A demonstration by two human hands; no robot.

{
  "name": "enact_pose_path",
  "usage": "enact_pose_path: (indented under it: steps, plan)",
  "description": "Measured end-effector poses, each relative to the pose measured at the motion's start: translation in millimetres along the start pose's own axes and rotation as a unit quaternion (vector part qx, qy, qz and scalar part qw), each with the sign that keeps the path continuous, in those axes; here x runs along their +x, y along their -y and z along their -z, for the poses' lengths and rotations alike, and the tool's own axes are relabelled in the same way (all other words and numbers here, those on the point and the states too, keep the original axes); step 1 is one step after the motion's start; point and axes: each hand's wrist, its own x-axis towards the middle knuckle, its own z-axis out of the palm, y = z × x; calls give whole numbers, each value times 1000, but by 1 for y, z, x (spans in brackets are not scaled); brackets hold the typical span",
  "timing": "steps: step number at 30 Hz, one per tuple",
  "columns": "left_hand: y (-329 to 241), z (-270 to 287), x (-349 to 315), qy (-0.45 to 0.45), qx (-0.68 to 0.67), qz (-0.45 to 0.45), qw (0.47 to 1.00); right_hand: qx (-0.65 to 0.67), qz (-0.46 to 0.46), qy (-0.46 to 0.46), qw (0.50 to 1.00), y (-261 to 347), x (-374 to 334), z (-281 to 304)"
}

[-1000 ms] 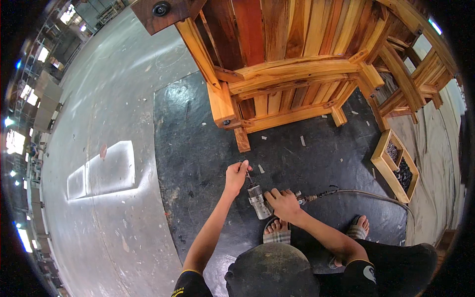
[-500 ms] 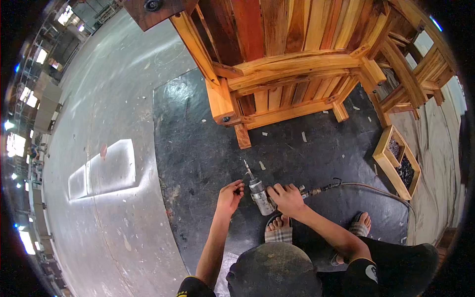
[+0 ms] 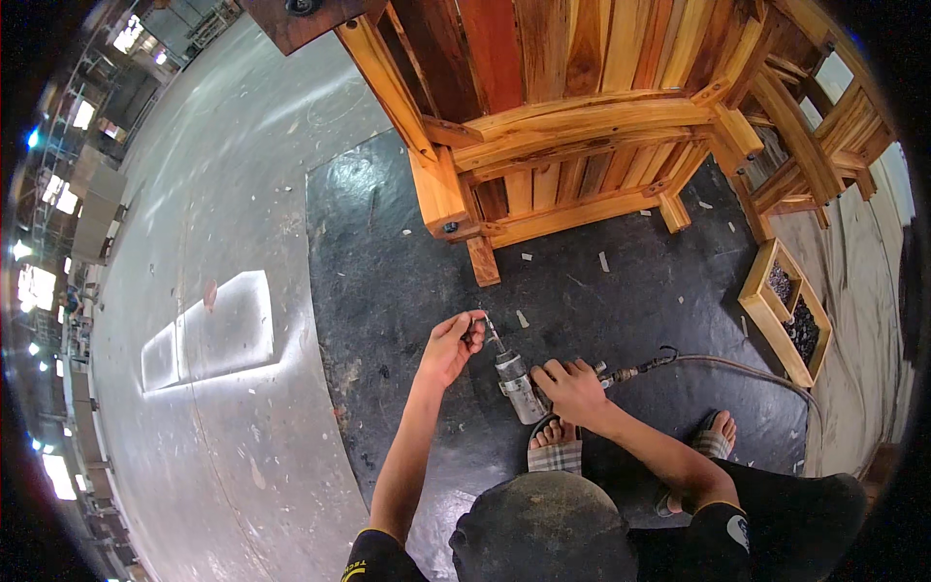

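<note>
Drill (image 3: 521, 388): centre, over dark mat (image 3: 388, 291), right hand (image 3: 579, 393) clamped round body. Bit (image 3: 496, 334): pointing far; left hand (image 3: 450, 351) curled at tip, pinch unclear. Best: drill steady, trigger untouched. Far: wooden bench (image 3: 601, 121).

A woodworking shop. Beyond the fingers of the left hand (image 3: 448, 353) stands slatted furniture (image 3: 582, 119) in glossy orange-brown wood. The fingers of the right hand (image 3: 574, 394) hold a silver cylindrical power tool (image 3: 522, 388) with a greyish-brown hose (image 3: 737, 362); farther right is a shallow pale-wood tray (image 3: 769, 328) of small dark hardware (image 3: 803, 332). A broad, scuffed grey floor (image 3: 218, 228) spreads left of the fingers.
</note>
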Motion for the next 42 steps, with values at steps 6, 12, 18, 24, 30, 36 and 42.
enact_pose_path:
  steps: [6, 12, 18, 24, 30, 36, 42]
  plan:
    - [-9, 8, 12, 12, 11, -3, 1000, 13, 7, -9, 1000, 4, 3, 6]
    - [-6, 0, 17, 3, 19, 37, 999, 12, 7, -13, 1000, 3, 4, 8]
    - [-9, -10, 14, -4, 8, 28, 1000, 20, 9, -13, 1000, 2, 3, 5]
    - [-16, -8, 15, 17, -8, 48, 999, 22, 12, -1, 1000, 4, 5, 13]
    - [-24, -12, 15, 46, 61, 43, 996, 27, 10, 7, 1000, 3, 4, 9]
    - [-23, -13, 14, 43, 64, 68, 995, 25, 3, 9, 1000, 4, 5, 12]
    - [-23, -15, 11, 34, 63, 60, 996, 29, -7, 13, 999, 6, 6, 12]
